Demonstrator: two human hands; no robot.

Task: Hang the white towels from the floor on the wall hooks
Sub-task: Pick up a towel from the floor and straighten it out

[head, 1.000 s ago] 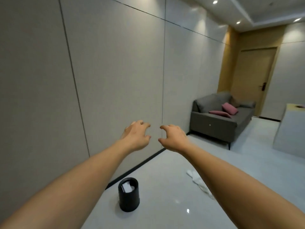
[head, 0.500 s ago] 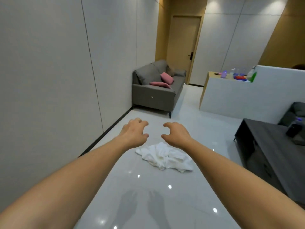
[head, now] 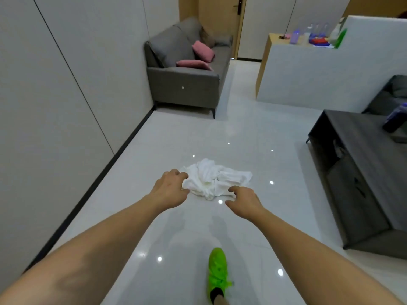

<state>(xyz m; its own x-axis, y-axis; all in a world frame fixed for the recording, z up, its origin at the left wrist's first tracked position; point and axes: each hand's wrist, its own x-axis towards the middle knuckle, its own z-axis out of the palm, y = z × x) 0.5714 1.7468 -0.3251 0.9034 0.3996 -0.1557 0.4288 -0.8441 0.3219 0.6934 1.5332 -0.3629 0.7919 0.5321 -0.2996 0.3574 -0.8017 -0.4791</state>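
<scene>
Ahead, crumpled white towels (one bunched heap) lie on glossy floor.

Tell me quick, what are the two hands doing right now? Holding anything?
Left hand: fingers loosely curled, holding nothing, at the edge of the white towels.
Right hand: fingers loosely curled, holding nothing, just short of the towels.
</scene>
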